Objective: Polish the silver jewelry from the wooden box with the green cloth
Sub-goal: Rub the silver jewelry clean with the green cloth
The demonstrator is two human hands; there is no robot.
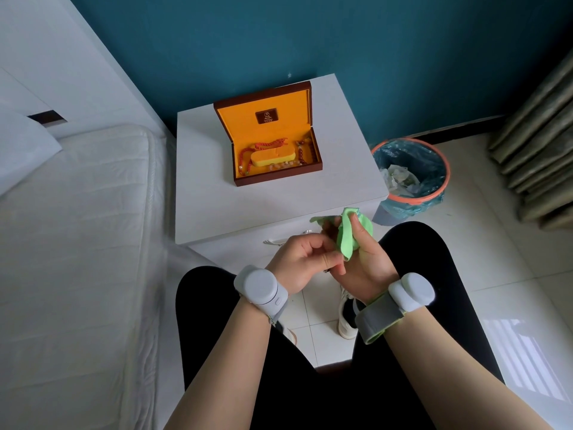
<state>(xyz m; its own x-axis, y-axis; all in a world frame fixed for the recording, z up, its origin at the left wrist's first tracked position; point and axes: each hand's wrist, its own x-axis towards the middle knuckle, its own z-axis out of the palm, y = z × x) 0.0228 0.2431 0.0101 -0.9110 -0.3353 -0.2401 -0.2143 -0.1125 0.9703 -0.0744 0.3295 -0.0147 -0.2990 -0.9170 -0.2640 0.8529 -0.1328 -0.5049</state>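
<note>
The wooden box (279, 176) stands open on the white nightstand (217, 206), its orange lining holding red and amber bead strings around a yellow pad. Both hands meet in front of the nightstand's near edge, above my knees. My right hand (364, 262) holds the bunched green cloth (347, 235) between thumb and fingers. My left hand (305, 259) pinches something small at the cloth's lower end; a dark bit shows under the fingers, mostly hidden. Silver jewelry cannot be made out clearly.
A bed with a white mattress (77, 243) lies at the left. An orange-rimmed bin (412, 178) with a blue liner stands right of the nightstand. Curtains (539, 150) hang at the far right. A white shoe (347, 318) rests on the tiled floor between my legs.
</note>
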